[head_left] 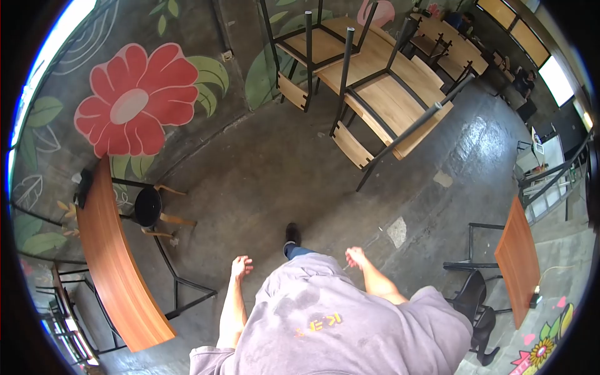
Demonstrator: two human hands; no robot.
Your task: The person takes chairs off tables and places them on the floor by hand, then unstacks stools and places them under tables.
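My left hand [241, 267] hangs out to the left of my grey shirt [331, 319], its fingers loosely bent and a little apart, with nothing visible in it. On the other side of the shirt, my right hand [356, 257] is held low with its fingers loosely curled and partly apart; I make out no object in it. Neither hand touches any furniture. Between and ahead of them, one dark shoe [292, 234] shows on the concrete floor [250, 169].
Ahead, upturned chairs [359, 156] rest on wooden tables [406, 100]. At the left are a long brown table [112, 262] and a round black stool [148, 207]. A brown table [519, 265] and a black chair [472, 294] stand right. People [459, 22] sit far off.
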